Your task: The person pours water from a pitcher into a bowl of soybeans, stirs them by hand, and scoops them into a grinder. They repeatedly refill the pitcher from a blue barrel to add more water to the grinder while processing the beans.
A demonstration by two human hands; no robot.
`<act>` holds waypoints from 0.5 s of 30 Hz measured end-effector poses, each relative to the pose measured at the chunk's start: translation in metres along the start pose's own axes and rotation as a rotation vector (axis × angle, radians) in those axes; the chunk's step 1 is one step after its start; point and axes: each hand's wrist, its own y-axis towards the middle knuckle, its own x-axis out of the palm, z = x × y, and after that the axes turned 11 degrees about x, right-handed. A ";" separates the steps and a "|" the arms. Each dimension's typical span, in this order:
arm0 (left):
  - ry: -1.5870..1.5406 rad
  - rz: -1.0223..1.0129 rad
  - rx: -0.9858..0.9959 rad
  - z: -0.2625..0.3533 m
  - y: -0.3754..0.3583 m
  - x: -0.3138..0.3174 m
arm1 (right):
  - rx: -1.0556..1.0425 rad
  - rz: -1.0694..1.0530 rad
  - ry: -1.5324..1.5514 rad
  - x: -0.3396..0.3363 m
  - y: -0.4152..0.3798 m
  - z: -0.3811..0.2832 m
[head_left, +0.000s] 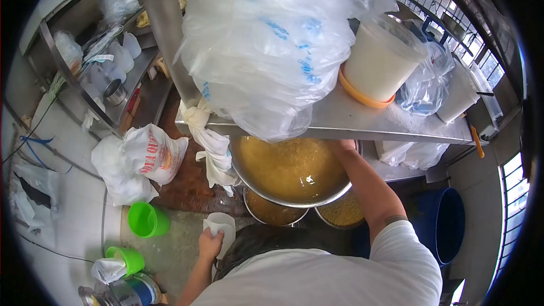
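The left hand [211, 242] is gripping a white container [226, 225], fingers curled; the right hand [343, 145] is reaching over the large bowl [283, 202], opening and hold unclear.

There are two green buckets [161, 224] and three metal basins [299, 203].

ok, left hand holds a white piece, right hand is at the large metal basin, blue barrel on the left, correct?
Wrong side: head view shows the blue barrel on the right. Left hand holding the white piece and right hand at the large metal basin stand.
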 end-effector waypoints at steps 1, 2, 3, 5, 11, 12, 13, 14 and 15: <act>-0.026 -0.008 -0.046 0.008 -0.005 -0.003 | 0.027 -0.020 0.049 -0.008 -0.002 0.002; -0.053 -0.018 -0.092 0.012 -0.010 -0.005 | 0.093 -0.099 0.167 -0.020 -0.003 0.008; -0.051 -0.019 -0.093 0.011 -0.014 -0.003 | 0.167 -0.168 0.284 -0.032 -0.003 0.014; -0.066 0.063 -0.016 0.004 -0.019 0.001 | 0.305 -0.312 0.518 -0.043 -0.007 0.027; -0.112 0.105 -0.099 0.018 -0.034 -0.005 | 0.589 -0.787 0.339 -0.039 -0.027 0.024; -0.108 0.112 -0.101 0.021 -0.037 -0.005 | 0.695 -0.702 0.542 -0.056 -0.039 0.004; -0.085 0.117 -0.090 0.023 -0.040 -0.005 | 0.799 -0.611 0.745 -0.065 -0.048 -0.007; -0.061 0.123 -0.078 0.025 -0.042 -0.006 | 0.789 -0.678 0.733 -0.049 -0.049 -0.003; -0.054 0.130 -0.077 0.030 -0.044 -0.007 | 0.787 -0.682 0.742 -0.048 -0.052 -0.008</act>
